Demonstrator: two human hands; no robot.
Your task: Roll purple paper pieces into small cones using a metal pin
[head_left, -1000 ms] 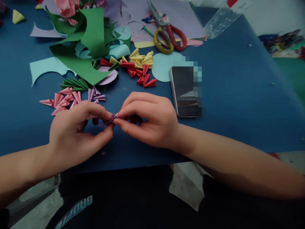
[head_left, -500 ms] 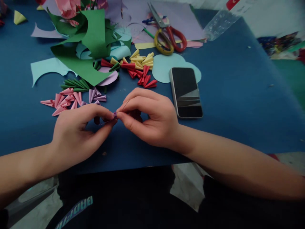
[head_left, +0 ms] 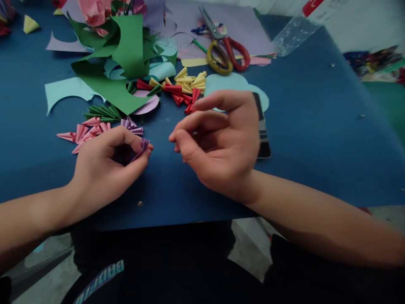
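My left hand [head_left: 107, 162] is closed in a pinch on a small rolled purple paper cone [head_left: 141, 150], just above the blue table. Apart from it on the right, my right hand [head_left: 221, 141] pinches thumb and forefinger together, its other fingers loosely curled. A faint thin strand [head_left: 172, 154], like thread, hangs at those fingertips; its ends are not clear. Behind my left hand lie light purple cones [head_left: 134, 128], pink cones [head_left: 84, 133] and green cones [head_left: 103, 112]. Farther back are red cones [head_left: 190, 99] and yellow cones [head_left: 190, 80].
Cut green paper [head_left: 128, 46] and a pale blue scrap [head_left: 63, 90] lie at the back left. Scissors [head_left: 221, 50] rest on purple paper [head_left: 249, 31]. A phone [head_left: 264, 141] is partly covered by my right hand. A plastic bottle [head_left: 294, 36] lies at the far right.
My right hand has drawn away to the right from the purple cone, and its fingers have lifted. My left hand keeps the cone, which now shows more plainly.
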